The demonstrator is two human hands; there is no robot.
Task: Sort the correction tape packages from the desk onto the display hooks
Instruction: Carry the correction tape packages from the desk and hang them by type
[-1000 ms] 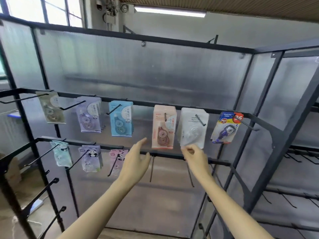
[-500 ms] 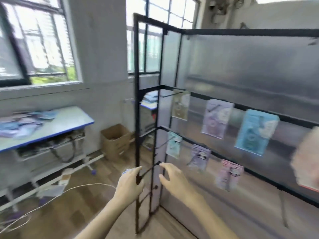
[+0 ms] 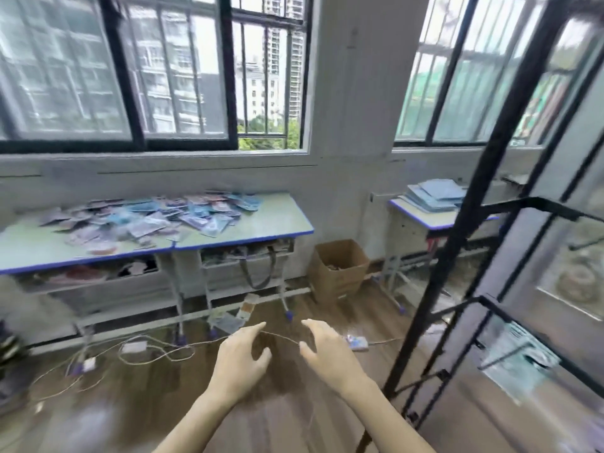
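Note:
A loose heap of correction tape packages (image 3: 157, 220) in blue, purple and pink covers the blue-edged desk (image 3: 277, 228) under the window. My left hand (image 3: 240, 364) and my right hand (image 3: 330, 356) hang in front of me over the floor, fingers loosely curled, holding nothing. The black display rack (image 3: 470, 243) stands at the right edge; a pale green package (image 3: 519, 358) hangs on one of its hooks. The view is blurred by motion.
A cardboard box (image 3: 340, 269) sits on the wooden floor between the desk and a second small desk (image 3: 425, 220) stacked with blue folders. Cables (image 3: 157, 353) and a few fallen packages lie on the floor below the desk.
The view has swung left, from facing the rack's hooks to facing the desk by the window. Both hands dropped away from the hanging packages and now hold nothing.

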